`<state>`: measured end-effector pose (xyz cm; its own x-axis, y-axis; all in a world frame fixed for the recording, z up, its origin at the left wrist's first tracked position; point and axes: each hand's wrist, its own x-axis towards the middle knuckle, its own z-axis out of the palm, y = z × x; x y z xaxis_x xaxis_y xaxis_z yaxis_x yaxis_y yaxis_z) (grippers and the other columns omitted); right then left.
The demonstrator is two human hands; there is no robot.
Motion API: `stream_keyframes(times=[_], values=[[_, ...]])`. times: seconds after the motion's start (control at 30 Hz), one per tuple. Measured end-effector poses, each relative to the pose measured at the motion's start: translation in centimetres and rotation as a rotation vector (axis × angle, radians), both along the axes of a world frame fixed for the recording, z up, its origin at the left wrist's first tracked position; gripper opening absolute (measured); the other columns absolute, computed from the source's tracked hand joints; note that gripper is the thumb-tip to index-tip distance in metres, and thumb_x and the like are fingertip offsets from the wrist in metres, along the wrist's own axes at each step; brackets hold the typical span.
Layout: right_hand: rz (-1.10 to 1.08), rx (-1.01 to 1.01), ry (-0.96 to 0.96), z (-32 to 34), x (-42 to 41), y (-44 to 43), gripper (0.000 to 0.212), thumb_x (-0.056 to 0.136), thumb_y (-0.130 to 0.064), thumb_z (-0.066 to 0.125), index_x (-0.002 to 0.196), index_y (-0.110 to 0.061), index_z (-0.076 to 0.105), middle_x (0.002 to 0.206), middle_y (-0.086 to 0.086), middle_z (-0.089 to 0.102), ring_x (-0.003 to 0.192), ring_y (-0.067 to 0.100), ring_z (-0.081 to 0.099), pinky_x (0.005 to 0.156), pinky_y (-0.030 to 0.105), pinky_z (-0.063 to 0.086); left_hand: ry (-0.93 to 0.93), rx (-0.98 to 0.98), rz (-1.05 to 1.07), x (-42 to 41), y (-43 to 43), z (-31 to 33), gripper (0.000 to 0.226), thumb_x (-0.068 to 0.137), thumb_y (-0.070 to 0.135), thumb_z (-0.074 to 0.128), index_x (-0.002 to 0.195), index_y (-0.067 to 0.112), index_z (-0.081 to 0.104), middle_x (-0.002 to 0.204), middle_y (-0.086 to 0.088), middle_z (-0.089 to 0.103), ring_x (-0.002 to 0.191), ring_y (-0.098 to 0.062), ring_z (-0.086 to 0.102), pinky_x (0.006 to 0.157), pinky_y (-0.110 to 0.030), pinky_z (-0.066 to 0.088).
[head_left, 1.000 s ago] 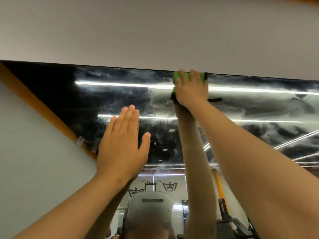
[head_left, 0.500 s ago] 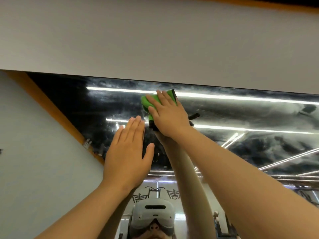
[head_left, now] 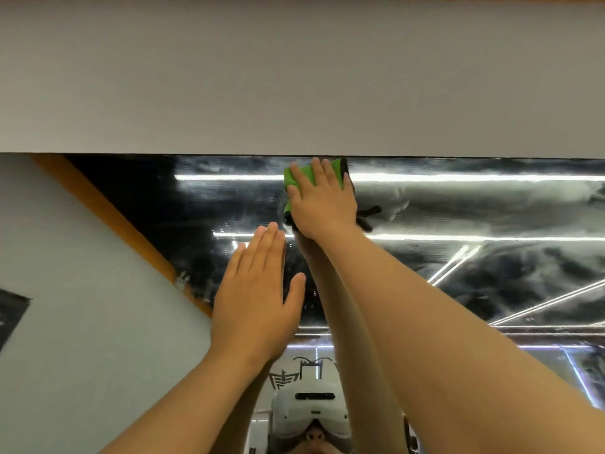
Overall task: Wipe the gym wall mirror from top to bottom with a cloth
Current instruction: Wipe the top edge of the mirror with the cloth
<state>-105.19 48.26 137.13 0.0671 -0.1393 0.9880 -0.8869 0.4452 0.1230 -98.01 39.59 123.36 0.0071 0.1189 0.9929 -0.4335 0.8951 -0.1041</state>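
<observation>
The wall mirror (head_left: 474, 204) fills the middle and right of the head view, streaked with cloudy white smears. A green cloth (head_left: 296, 180) with a dark edge lies flat against the glass at the mirror's top edge. My right hand (head_left: 322, 201) presses on the cloth with straight, spread fingers and covers most of it. Lower and to the left, my left hand (head_left: 257, 299) rests flat on the glass with its fingers straight and together, holding nothing.
A grey wall band (head_left: 294, 77) runs above the mirror's top edge. The mirror reflects a pale wall with an orange stripe (head_left: 131, 224) at left, ceiling light strips (head_left: 458, 178), my arms and a white headset (head_left: 311, 407) at the bottom.
My right hand slid the cloth left and down from the top edge, then back up to the top edge slightly rightward. My left hand stayed flat on the glass.
</observation>
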Motion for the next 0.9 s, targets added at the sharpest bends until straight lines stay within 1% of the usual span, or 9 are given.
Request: stream_keyframes(times=[0.13,0.23,0.37,0.43,0.57,0.77,0.9], values=[[-0.003,0.047,0.09,-1.2,-1.0,0.5,0.05,0.107,-0.04,0.016,0.157,-0.036,0.007,0.166,0.001,0.0,0.152,0.016,-0.006,0.122,0.042,-0.005,0.005,-0.02,0.002,0.0,-0.2,0.1,0.081,0.091,0.062,0.01,0.16,0.022,0.011,0.167,0.006,0.009,0.153,-0.005,0.0,0.123,-0.027,-0.003],[-0.005,0.065,0.102,-1.8,-3.0,2.5,0.05,0.107,-0.041,0.017,0.156,-0.038,0.009,0.166,-0.002,0.002,0.152,0.014,-0.004,0.123,0.041,-0.004,-0.007,-0.026,0.022,0.2,-0.4,0.1,0.081,0.091,0.062,0.012,0.161,0.02,0.016,0.167,0.006,0.012,0.153,-0.005,0.002,0.122,-0.023,-0.005],[-0.048,0.034,0.039,-2.2,-6.9,6.9,0.049,0.107,-0.04,0.018,0.156,-0.038,0.01,0.166,-0.002,0.004,0.152,0.015,-0.002,0.122,0.041,-0.002,-0.02,-0.022,0.027,0.3,-0.6,0.2,0.081,0.091,0.063,0.012,0.16,0.02,0.017,0.167,0.007,0.012,0.153,-0.004,0.002,0.122,-0.023,-0.004],[-0.062,0.001,-0.023,-2.4,-9.2,9.4,0.05,0.107,-0.04,0.018,0.156,-0.038,0.01,0.166,-0.003,0.003,0.152,0.015,-0.002,0.122,0.042,0.001,-0.023,-0.015,0.025,0.4,-0.8,0.3,0.082,0.091,0.065,0.012,0.16,0.021,0.017,0.167,0.008,0.012,0.153,-0.004,0.002,0.121,-0.023,-0.003],[-0.064,-0.072,-0.135,-3.8,-13.2,13.0,0.051,0.107,-0.041,0.017,0.157,-0.037,0.009,0.166,-0.002,0.002,0.152,0.016,-0.001,0.122,0.043,0.002,-0.015,-0.007,0.006,0.3,-0.7,0.4,0.083,0.09,0.066,0.013,0.16,0.022,0.019,0.166,0.007,0.014,0.152,-0.005,0.004,0.122,-0.026,0.0],[-0.03,-0.177,-0.219,-7.0,-13.5,12.6,0.052,0.107,-0.04,0.017,0.157,-0.035,0.005,0.166,0.0,0.0,0.152,0.017,-0.004,0.122,0.043,-0.002,-0.008,-0.018,0.022,0.4,-0.3,0.4,0.082,0.09,0.063,0.015,0.159,0.018,0.022,0.166,0.003,0.018,0.15,-0.003,0.005,0.123,-0.029,0.003],[-0.038,-0.191,-0.228,-8.8,-12.1,11.2,0.052,0.107,-0.041,0.015,0.157,-0.035,0.0,0.166,0.0,-0.004,0.152,0.017,-0.008,0.121,0.04,-0.007,-0.014,-0.023,0.03,0.3,-0.3,0.4,0.083,0.09,0.062,0.015,0.159,0.016,0.023,0.166,0.001,0.019,0.15,-0.006,0.006,0.124,-0.03,0.003]])
